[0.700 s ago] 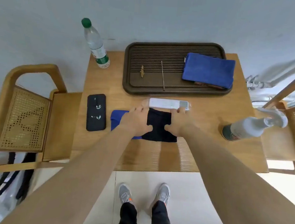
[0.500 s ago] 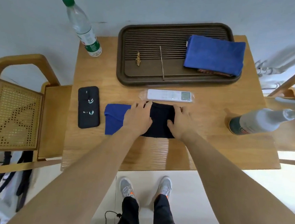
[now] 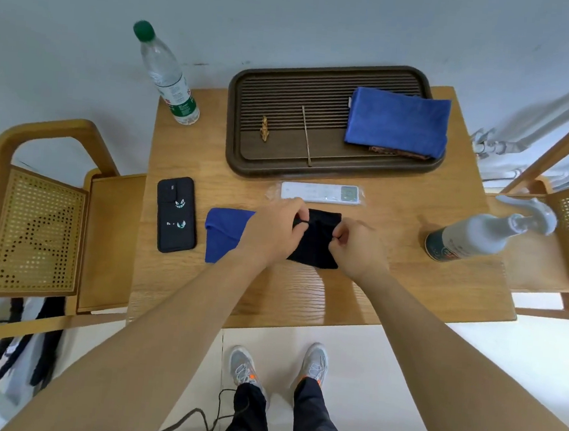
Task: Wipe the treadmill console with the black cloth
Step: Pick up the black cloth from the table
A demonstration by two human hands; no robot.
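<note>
A folded black cloth [image 3: 318,242] lies on the wooden table [image 3: 389,293], partly over a blue cloth [image 3: 225,232]. My left hand [image 3: 274,231] pinches the black cloth's upper left fold with curled fingers. My right hand [image 3: 356,247] pinches its right part. Both hands cover some of the cloth. Just behind it lies a white remote-like device [image 3: 321,193] in a clear wrapper. No treadmill console is in view.
A black phone [image 3: 176,214] lies left of the cloths. A dark slatted tray [image 3: 314,171] at the back holds another blue cloth [image 3: 397,127]. A water bottle [image 3: 166,74] stands back left, a spray bottle [image 3: 480,237] at right. Wooden chairs [image 3: 34,228] flank the table.
My hands lay flat on the black cloth before; now the fingers of both are curled and pinch its fabric. The view has shifted slightly.
</note>
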